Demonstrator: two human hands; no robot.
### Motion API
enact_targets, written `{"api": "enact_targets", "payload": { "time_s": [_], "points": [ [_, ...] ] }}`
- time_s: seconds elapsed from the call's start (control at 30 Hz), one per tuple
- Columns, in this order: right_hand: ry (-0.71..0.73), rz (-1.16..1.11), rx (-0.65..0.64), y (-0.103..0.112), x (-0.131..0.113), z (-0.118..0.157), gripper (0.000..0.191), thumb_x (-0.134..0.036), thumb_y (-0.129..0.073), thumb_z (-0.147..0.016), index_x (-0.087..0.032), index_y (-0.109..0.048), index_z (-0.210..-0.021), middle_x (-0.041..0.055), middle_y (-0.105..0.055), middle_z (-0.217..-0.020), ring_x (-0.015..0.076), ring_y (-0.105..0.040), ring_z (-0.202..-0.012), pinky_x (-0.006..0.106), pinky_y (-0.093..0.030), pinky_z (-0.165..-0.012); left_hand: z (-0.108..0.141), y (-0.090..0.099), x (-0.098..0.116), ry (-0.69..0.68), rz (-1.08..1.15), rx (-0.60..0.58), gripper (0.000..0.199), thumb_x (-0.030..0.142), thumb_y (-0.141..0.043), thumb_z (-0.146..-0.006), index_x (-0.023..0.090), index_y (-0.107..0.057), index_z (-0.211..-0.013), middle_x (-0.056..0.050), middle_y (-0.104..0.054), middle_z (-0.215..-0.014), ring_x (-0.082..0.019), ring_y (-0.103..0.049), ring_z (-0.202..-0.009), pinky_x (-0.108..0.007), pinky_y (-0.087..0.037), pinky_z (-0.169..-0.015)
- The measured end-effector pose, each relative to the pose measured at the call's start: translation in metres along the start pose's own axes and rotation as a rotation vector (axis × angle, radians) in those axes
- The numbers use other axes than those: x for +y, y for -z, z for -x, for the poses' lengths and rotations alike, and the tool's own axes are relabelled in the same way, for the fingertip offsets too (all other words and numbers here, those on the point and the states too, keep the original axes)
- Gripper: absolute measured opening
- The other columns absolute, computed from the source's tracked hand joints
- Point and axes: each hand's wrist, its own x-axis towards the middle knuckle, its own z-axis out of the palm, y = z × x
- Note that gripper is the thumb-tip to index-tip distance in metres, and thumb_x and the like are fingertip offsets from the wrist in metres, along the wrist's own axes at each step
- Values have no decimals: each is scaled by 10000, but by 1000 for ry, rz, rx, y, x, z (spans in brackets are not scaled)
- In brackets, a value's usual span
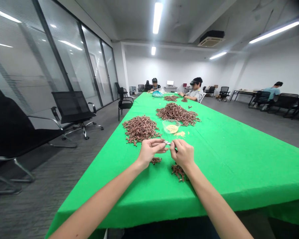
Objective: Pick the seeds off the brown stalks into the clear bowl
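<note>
My right hand (182, 152) is closed around a small metal tool (167, 142), whose tip points left toward my left hand (150, 151). The fingers of my left hand are pinched together at the tool's tip; what they hold is too small to make out. Just beyond stands a clear plastic bowl (165, 125) with pale bits in it, and more pale bits (180, 134) lie beside it. Below my hands are two small clusters of brown twig-like pieces, one by my left hand (156, 160) and one by my right wrist (178, 171).
A large heap of brown pieces (141, 128) lies on the green cloth (219, 159) at the left, another (176, 113) behind the bowl. Farther back are a blue bag (157, 94) and seated people. Black chairs (73, 106) stand left of the table.
</note>
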Motion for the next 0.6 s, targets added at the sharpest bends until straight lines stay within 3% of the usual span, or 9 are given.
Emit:
{"api": "enact_targets", "payload": {
  "time_s": [0.33,0.47,0.6],
  "points": [
    [-13,-94,19,1,-1,2,271,-264,-446,-968,-199,-643,-794,42,-666,-732,154,-583,-684,282,-345,-635,2,-1,2,72,26,30,447,359,-865,-650,74,-710,-957,-167,-761,-876,-280,-750,-767,-408,-620,-783],
    [-1,-47,14,0,0,2,270,-277,-448,-968,-193,-645,-803,40,-660,-735,149,-576,-689,278,-338,-641,4,-2,2,72,41,24,457,357,-876,-631,74,-710,-949,-168,-761,-887,-283,-749,-777,-395,-619,-766],
    [20,55,30,1,1,1,316,-270,-447,-965,-193,-596,-698,16,-603,-639,130,-536,-627,281,-295,-600,6,-3,6,74,33,4,437,357,-866,-648,75,-715,-946,-155,-762,-876,-272,-747,-760,-381,-612,-754]
  ]
}}
